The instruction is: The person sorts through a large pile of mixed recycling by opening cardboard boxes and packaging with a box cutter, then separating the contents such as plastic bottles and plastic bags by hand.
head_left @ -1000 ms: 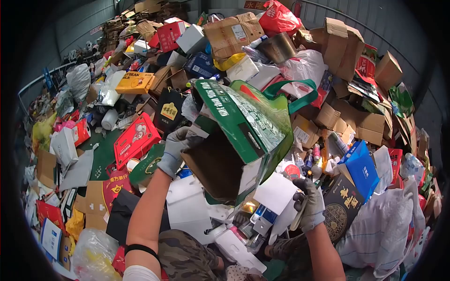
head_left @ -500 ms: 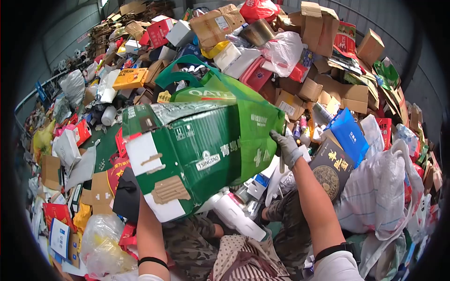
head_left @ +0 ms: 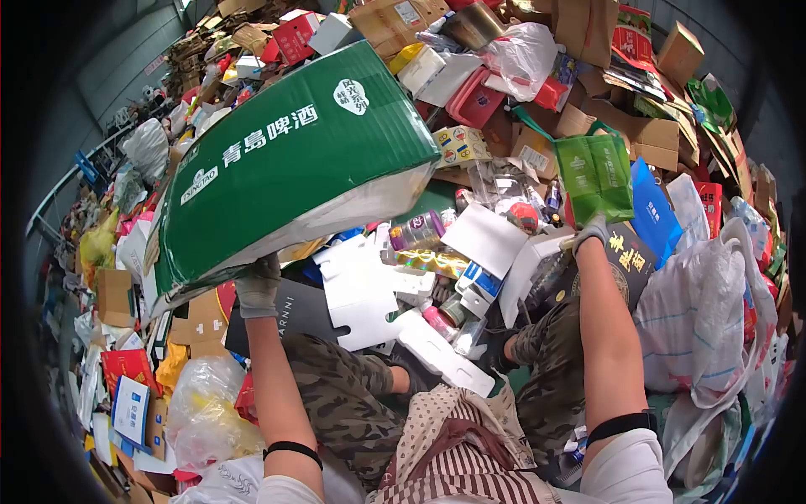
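My gloved left hand (head_left: 257,284) grips the lower edge of a large green Tsingtao beer carton (head_left: 285,168) and holds it up, tilted, over the left side of the pile. My gloved right hand (head_left: 591,231) is stretched out to the right and grips the bottom of a green shopping bag (head_left: 598,175), which now hangs apart from the carton. My camouflage-trousered legs (head_left: 353,395) lie below, among white foam pieces (head_left: 361,290).
A deep heap of flattened cardboard boxes (head_left: 646,134), red gift boxes and plastic bottles fills the view. A black-and-gold box (head_left: 631,256) and a blue bag (head_left: 653,214) lie right of my right hand. A white sack (head_left: 705,319) sits at the right, yellow bags (head_left: 201,412) at lower left.
The green bag has come off the carton and moved right in my right hand. My left hand has swung the carton up and to the left, its printed side now facing me.
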`<state>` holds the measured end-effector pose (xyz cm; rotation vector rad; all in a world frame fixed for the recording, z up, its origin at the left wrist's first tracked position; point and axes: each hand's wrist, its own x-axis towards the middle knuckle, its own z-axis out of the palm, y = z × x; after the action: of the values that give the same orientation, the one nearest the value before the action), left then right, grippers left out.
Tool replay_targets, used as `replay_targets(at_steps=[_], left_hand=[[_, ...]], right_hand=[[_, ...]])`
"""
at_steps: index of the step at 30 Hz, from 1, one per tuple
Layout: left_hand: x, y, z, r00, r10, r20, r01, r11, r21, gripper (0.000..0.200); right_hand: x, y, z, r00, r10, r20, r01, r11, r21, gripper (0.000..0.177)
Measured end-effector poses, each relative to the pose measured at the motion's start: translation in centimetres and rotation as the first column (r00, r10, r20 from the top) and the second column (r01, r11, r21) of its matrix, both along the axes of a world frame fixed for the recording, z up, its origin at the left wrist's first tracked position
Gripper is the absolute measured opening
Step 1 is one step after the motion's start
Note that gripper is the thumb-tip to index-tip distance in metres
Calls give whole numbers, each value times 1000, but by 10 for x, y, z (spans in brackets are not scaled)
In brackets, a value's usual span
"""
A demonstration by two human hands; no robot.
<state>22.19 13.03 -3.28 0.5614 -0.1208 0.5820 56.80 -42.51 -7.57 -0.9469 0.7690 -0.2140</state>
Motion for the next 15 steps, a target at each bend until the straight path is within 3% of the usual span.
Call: replay_targets(at_steps=[1, 2, 3, 5, 7, 9, 10, 11, 12, 13, 15], left_hand=[[3, -8, -2, 996, -81, -29, 80, 996, -34, 35], [6, -17, -3, 985, -162, -57, 157, 985, -73, 34], [10, -26, -4, 967, -240, -83, 230, 966, -115, 34], [10, -77, 4, 918, -288, -271, 225, 944, -241, 32], [22, -93, -56, 864, -384, -324, 401, 916, -19, 31], [18, -164, -61, 734, -363, -574, 204, 924, -324, 37], [16, -188, -78, 673, -401, -622, 173, 902, -395, 37], [10, -208, -97, 652, -445, -613, 194, 880, -433, 38], [4, -230, -117, 656, -476, -585, 209, 860, -465, 38], [-1, -252, -131, 676, -483, -557, 201, 848, -491, 38], [-15, -286, -140, 752, -431, -499, 151, 849, -506, 39]], right_hand=[[-8, 17, 14, 1000, 24, -1, -24, 997, -73, 38], [-13, 36, 16, 943, 266, 201, -217, 947, -237, 46], [-9, 53, 15, 863, 432, 263, -417, 902, -113, 40], [-75, 90, 80, 615, 650, 447, -689, 718, -98, 44], [-121, 110, 107, 445, 655, 610, -857, 509, 78, 46], [-132, 114, 100, 145, 777, 612, -958, 265, -110, 43], [-148, 111, 91, 77, 906, 417, -734, 335, -591, 42], [-172, 106, 80, 118, 976, 183, -328, 213, -921, 42], [-199, 106, 75, 304, 906, 293, -833, 403, -379, 39], [-215, 103, 58, 357, 911, 207, -846, 409, -343, 39], [-238, 104, 13, 543, 810, 220, -782, 584, -219, 38]])
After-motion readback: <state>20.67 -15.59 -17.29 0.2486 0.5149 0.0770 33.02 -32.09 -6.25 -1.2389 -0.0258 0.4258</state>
